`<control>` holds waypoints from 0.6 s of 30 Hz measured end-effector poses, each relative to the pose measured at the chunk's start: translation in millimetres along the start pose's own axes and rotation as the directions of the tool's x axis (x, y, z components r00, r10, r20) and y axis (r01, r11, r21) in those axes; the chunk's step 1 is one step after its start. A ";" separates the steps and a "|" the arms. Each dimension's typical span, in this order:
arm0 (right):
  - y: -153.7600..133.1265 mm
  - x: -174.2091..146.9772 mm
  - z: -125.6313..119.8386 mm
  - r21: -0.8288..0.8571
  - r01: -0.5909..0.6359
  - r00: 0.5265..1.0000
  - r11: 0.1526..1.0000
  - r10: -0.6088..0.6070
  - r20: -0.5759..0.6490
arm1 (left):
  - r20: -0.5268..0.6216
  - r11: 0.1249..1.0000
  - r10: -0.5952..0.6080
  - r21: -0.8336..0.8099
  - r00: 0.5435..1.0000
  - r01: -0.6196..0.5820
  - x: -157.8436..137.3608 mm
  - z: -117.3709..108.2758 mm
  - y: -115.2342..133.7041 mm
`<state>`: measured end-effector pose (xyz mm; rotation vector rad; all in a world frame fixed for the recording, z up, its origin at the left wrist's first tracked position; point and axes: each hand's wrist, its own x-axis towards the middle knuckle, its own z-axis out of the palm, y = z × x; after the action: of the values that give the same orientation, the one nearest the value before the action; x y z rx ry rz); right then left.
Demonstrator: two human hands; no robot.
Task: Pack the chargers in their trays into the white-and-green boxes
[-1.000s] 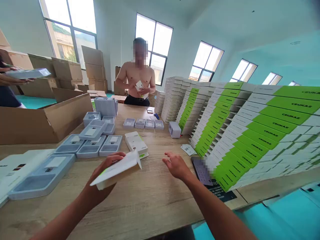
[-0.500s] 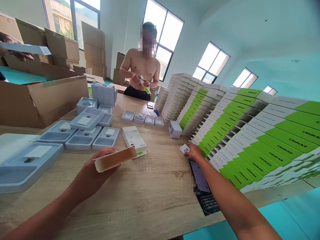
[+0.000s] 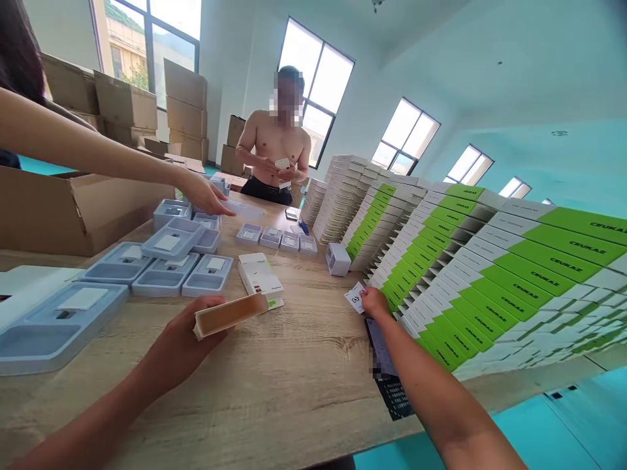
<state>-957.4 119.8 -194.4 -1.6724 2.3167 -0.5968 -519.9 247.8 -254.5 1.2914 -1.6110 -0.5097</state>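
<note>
My left hand [image 3: 182, 341] is wrapped round a small open carton [image 3: 232, 314]; its brown inside faces me and looks hollow. Beyond it lies a flat white-and-green carton [image 3: 259, 274] on the wooden table [image 3: 274, 398]. On the right, my right hand [image 3: 376, 304] pinches a white card [image 3: 354, 299] printed with a black symbol, close to the foot of the stacked boxes. Under my right forearm are a phone [image 3: 378, 343] and a black printed sheet [image 3: 393, 398], both partly covered.
Tall stacks of white-and-green boxes [image 3: 470, 294] line the right side. Grey plastic trays [image 3: 164, 277] with white inserts fill the left, beside an open cardboard box [image 3: 112, 212]. A co-worker's hand [image 3: 206, 194] reaches in from the left. Another person [image 3: 277, 147] stands across the table.
My right hand has drawn the card slightly left, and more of it shows. My left hand has barely moved with the carton. A co-worker's arm has reached in over the trays.
</note>
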 end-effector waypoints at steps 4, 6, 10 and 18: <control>-22.0 -27.3 -12.8 0.221 0.049 0.994 0.974 -0.069 0.088 | -0.008 1.000 0.030 -0.001 1.000 -0.030 -0.3 -0.9 -1.9; -35.4 -61.3 -9.4 0.362 0.086 0.968 0.928 -0.163 0.189 | -0.043 0.998 0.054 -0.038 0.998 -0.055 -0.1 -0.6 -1.4; -67.9 -157.8 8.8 0.612 -0.007 0.780 0.791 -0.378 0.499 | -0.060 0.988 0.124 -0.080 0.990 -0.129 0.2 1.2 -2.1; -146.8 -221.8 24.3 0.648 -0.687 0.461 0.327 -0.493 0.738 | -0.070 0.970 0.216 -0.099 0.974 -0.223 -3.5 7.9 -8.0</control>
<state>-749.7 284.8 -162.9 -0.7246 0.7860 -0.5989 -522.9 246.3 -265.9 1.0253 -1.6316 -0.4102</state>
